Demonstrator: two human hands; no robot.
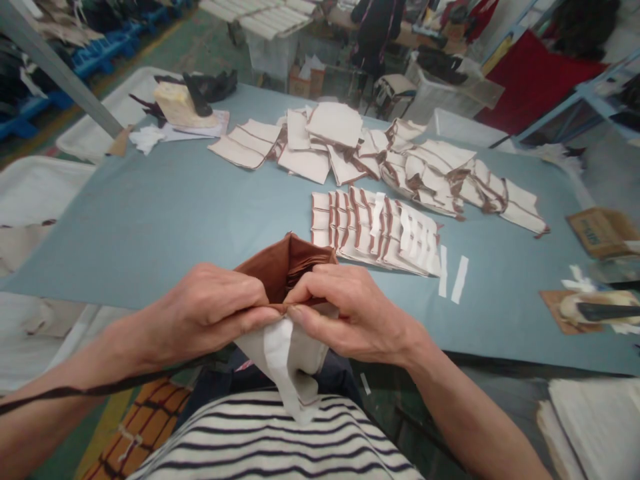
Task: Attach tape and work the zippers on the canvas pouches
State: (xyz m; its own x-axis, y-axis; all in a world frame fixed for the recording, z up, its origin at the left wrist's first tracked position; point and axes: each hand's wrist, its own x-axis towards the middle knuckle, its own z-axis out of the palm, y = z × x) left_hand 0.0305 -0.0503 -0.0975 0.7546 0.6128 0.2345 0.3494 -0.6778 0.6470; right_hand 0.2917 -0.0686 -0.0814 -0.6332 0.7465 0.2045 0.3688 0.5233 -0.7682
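Between my two hands is a fabric pouch, cream outside with a brown lining, its mouth facing up. My left hand pinches the near rim from the left, thumb outside and fingers inside. From the right, my right hand pinches the same rim, the two thumb tips almost meeting. A white strip hangs down the pouch's outer face from just under my thumbs. Just beyond lies a row of overlapping cream pieces with brown edges, several white strips resting on them.
A blue-grey table spreads ahead. Heaped cream pieces lie along its far side. Two loose white strips are right of the row. A glue-stained block with a black handle sits at right, a similar one at far left. A person stands beyond.
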